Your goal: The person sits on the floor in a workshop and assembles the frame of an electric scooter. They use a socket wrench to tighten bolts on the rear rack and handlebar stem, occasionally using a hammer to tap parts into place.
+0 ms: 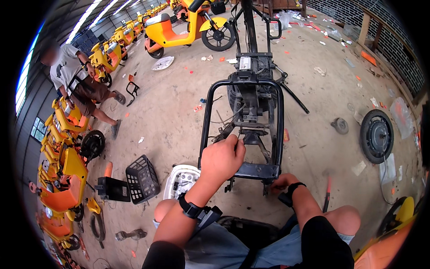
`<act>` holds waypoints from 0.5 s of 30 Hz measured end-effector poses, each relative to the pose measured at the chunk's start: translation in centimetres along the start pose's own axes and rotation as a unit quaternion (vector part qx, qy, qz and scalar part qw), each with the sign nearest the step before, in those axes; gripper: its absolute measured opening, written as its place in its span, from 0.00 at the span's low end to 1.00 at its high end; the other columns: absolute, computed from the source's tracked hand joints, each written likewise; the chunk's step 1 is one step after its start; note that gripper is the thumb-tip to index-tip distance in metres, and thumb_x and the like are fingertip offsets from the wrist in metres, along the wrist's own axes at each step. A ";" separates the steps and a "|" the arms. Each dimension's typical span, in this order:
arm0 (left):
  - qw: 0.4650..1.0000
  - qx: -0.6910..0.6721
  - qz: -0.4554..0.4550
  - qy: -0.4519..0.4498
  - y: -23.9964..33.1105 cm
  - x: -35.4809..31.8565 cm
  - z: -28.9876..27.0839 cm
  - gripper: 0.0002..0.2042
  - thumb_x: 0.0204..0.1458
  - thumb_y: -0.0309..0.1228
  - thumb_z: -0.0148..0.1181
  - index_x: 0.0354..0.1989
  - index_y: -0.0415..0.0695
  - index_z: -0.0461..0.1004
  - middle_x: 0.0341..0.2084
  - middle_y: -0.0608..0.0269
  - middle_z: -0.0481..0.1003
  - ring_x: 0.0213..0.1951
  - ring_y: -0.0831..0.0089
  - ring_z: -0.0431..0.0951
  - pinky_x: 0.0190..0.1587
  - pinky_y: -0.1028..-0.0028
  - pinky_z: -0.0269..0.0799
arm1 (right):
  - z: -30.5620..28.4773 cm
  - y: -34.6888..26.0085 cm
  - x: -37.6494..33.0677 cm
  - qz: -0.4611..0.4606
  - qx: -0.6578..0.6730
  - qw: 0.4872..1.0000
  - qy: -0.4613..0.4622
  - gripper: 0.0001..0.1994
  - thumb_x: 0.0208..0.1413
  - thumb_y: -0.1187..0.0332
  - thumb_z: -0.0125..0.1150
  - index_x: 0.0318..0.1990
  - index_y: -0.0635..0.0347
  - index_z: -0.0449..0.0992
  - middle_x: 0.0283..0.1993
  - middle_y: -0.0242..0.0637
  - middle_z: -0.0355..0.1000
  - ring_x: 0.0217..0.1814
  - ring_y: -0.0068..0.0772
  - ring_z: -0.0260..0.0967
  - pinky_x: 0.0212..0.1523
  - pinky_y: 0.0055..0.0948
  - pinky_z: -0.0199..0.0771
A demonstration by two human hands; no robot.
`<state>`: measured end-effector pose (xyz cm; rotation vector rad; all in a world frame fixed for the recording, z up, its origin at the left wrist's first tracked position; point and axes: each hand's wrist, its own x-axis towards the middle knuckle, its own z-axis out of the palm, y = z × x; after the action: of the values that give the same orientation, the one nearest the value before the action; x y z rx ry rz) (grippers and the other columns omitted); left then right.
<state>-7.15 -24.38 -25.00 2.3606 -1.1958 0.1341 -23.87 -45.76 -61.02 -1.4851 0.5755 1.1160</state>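
A stripped black scooter frame [280, 121] stands in front of me, its looped rear rail nearest my body. My left hand [222, 157] is over the left side of the loop, thumb and fingers drawn together in a pinch. What those fingers hold, if anything, is too small to make out. Low at the loop's near right corner is my right hand [284, 183], fingers curled beside a dark metal bracket [266, 187]. Its fingertips are partly hidden, as is whatever they grip. A white plastic tray [192, 169] with small metal parts lies left of the frame.
A wheel [376, 136] lies at right, with a red-handled tool [328, 193] nearer me. A black basket [142, 179] and a black box [113, 189] sit at left. Yellow scooters [67, 175] line the left side, where a person [78, 76] walks. Litter dots the floor.
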 end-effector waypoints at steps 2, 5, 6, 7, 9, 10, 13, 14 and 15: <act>1.000 -0.007 0.004 0.002 0.0 0.1 0.2 0.14 0.60 0.39 0.56 0.26 0.42 0.73 0.18 0.50 0.76 0.24 0.47 0.78 0.29 0.53 0.72 | -0.3 -0.2 -0.4 0.019 0.009 1.000 -0.017 0.16 0.57 0.58 0.60 0.18 0.51 0.74 0.16 0.26 0.67 0.17 0.21 0.56 0.24 0.28 0.55; 1.000 -0.013 0.008 0.002 0.6 0.3 0.1 0.14 0.60 0.39 0.56 0.26 0.42 0.73 0.18 0.50 0.76 0.24 0.47 0.78 0.29 0.53 0.72 | -0.8 2.5 1.8 0.032 0.046 0.998 0.037 0.14 0.56 0.53 0.63 0.22 0.47 0.78 0.16 0.23 0.64 0.17 0.18 0.55 0.23 0.25 0.52; 1.000 -0.011 0.005 -0.003 0.7 0.3 0.0 0.14 0.60 0.39 0.56 0.26 0.42 0.73 0.18 0.50 0.76 0.24 0.47 0.78 0.29 0.53 0.72 | -1.0 2.4 2.2 0.014 0.019 1.000 0.021 0.14 0.55 0.55 0.62 0.21 0.48 0.78 0.17 0.24 0.67 0.18 0.19 0.57 0.24 0.26 0.54; 1.000 -0.010 0.003 -0.007 0.8 0.3 -0.1 0.14 0.60 0.39 0.56 0.26 0.42 0.73 0.18 0.50 0.76 0.24 0.47 0.78 0.29 0.53 0.72 | -1.2 2.3 2.6 -0.004 -0.008 1.000 0.005 0.14 0.55 0.57 0.62 0.20 0.49 0.77 0.18 0.25 0.70 0.18 0.20 0.59 0.25 0.28 0.56; 1.000 -0.010 0.002 -0.009 0.6 0.3 -0.1 0.14 0.60 0.39 0.56 0.27 0.42 0.73 0.18 0.50 0.76 0.24 0.47 0.78 0.29 0.53 0.72 | -1.0 1.8 2.6 -0.017 -0.052 0.998 0.005 0.12 0.53 0.59 0.62 0.20 0.51 0.78 0.20 0.27 0.73 0.20 0.22 0.63 0.25 0.30 0.59; 1.000 -0.008 0.003 -0.008 0.5 0.3 -0.1 0.14 0.60 0.39 0.56 0.27 0.42 0.73 0.18 0.50 0.76 0.24 0.47 0.78 0.29 0.53 0.72 | -0.8 1.6 2.5 -0.014 -0.067 0.997 0.021 0.11 0.51 0.59 0.62 0.20 0.51 0.79 0.20 0.27 0.74 0.20 0.22 0.64 0.25 0.30 0.59; 1.000 -0.007 0.004 -0.004 0.3 0.1 0.0 0.14 0.60 0.39 0.56 0.27 0.42 0.73 0.18 0.50 0.76 0.24 0.47 0.78 0.29 0.53 0.72 | -0.3 1.4 2.5 -0.014 -0.115 0.990 0.079 0.08 0.47 0.62 0.65 0.21 0.52 0.81 0.21 0.30 0.76 0.22 0.25 0.69 0.26 0.31 0.63; 1.000 -0.008 0.002 -0.003 0.3 0.2 0.0 0.14 0.60 0.39 0.56 0.27 0.42 0.73 0.18 0.50 0.76 0.24 0.47 0.78 0.29 0.53 0.72 | -0.3 1.5 2.4 -0.014 -0.132 0.986 0.100 0.07 0.45 0.62 0.66 0.22 0.53 0.82 0.21 0.30 0.76 0.23 0.27 0.70 0.26 0.31 0.65; 1.000 -0.008 0.000 -0.007 0.3 0.2 -0.1 0.14 0.60 0.40 0.56 0.27 0.42 0.73 0.18 0.50 0.76 0.24 0.47 0.78 0.29 0.52 0.72 | -0.2 1.6 2.4 -0.035 -0.133 0.983 0.122 0.05 0.44 0.65 0.65 0.23 0.52 0.81 0.22 0.31 0.75 0.22 0.28 0.69 0.25 0.31 0.65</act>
<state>-7.25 -24.69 -24.73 2.3514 -1.1986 0.1087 -24.10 -45.79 -63.85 -1.8772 0.5522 0.9914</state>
